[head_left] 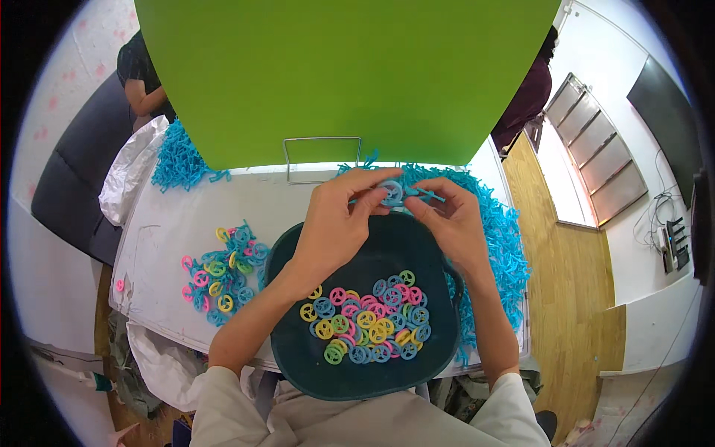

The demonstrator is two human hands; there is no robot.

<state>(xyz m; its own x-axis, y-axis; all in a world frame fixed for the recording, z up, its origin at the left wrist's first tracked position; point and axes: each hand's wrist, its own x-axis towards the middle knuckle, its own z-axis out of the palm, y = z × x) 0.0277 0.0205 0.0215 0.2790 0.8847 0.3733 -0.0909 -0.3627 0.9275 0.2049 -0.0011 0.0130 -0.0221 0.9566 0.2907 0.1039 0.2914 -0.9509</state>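
Above the far rim of a dark green plastic basin point(350, 249), my left hand point(335, 216) pinches a light blue ring-shaped wheel point(391, 192) with spokes. My right hand point(456, 227) is closed on a thin blue plastic stick piece point(432, 195), its end close to the wheel. Whether the two parts are joined is hard to see. Loose small wheels point(366, 320) in pink, yellow, green and blue lie in the basin below my hands. A big heap of blue stick pieces point(503, 253) spreads along the right of the table.
Left of the basin lies a pile of blue sticks with coloured wheels point(223, 276). Another blue stick heap point(179, 156) sits by a white bag point(134, 175). A green panel point(342, 74) with a wire stand point(322, 160) closes the far side. People sit beyond both panel edges.
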